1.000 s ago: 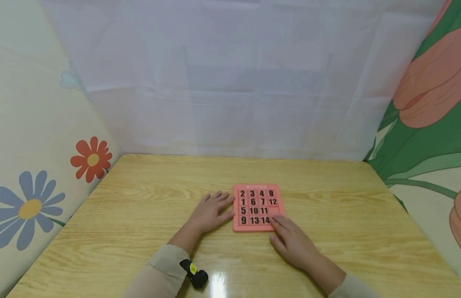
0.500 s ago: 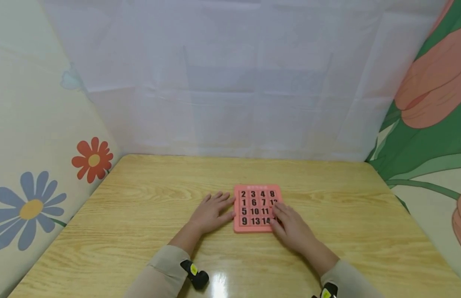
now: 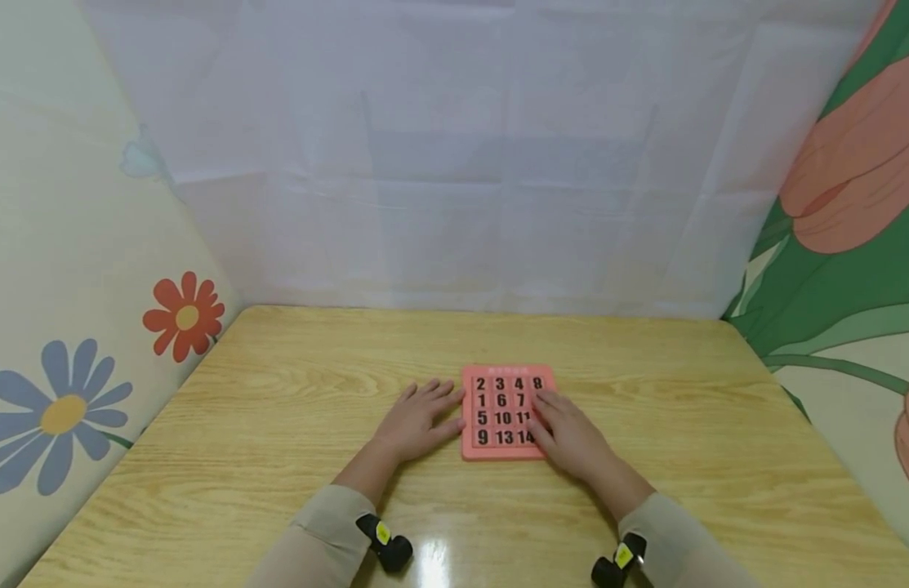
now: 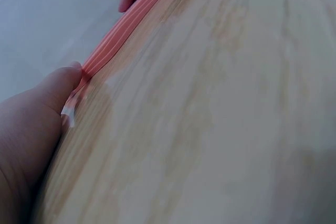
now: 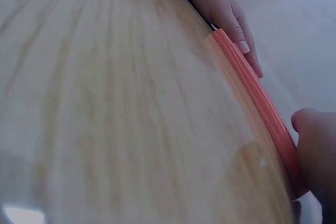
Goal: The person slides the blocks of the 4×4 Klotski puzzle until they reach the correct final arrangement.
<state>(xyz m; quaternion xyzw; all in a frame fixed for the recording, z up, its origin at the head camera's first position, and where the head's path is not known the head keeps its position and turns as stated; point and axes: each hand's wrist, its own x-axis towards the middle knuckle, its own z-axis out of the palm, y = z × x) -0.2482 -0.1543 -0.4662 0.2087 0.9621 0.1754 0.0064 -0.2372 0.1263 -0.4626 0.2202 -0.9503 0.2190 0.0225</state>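
Note:
A pink sliding number puzzle point(image 3: 501, 418) lies flat on the wooden table, its tiles bearing black numerals. My left hand point(image 3: 417, 420) rests with fingers stretched out, fingertips and thumb touching the puzzle's left edge. From the right, my right hand point(image 3: 575, 441) reaches over the frame, its extended fingertips on the right-hand tiles. Below the 8, the right column is hidden under that hand. The left wrist view shows my left thumb point(image 4: 65, 80) against the puzzle's side. In the right wrist view, the puzzle's pink edge point(image 5: 257, 93) runs between both hands.
The wooden table point(image 3: 314, 359) extends around the puzzle. A white cloth point(image 3: 454, 163) hangs behind its back edge, with flower-printed sheets at left and right. Black wrist cameras sit on both sleeves point(image 3: 307, 531).
My right hand has slid away from me along the puzzle's right column, from the bottom row toward the second row. The open slot seen earlier there is now covered. My left hand stays in place.

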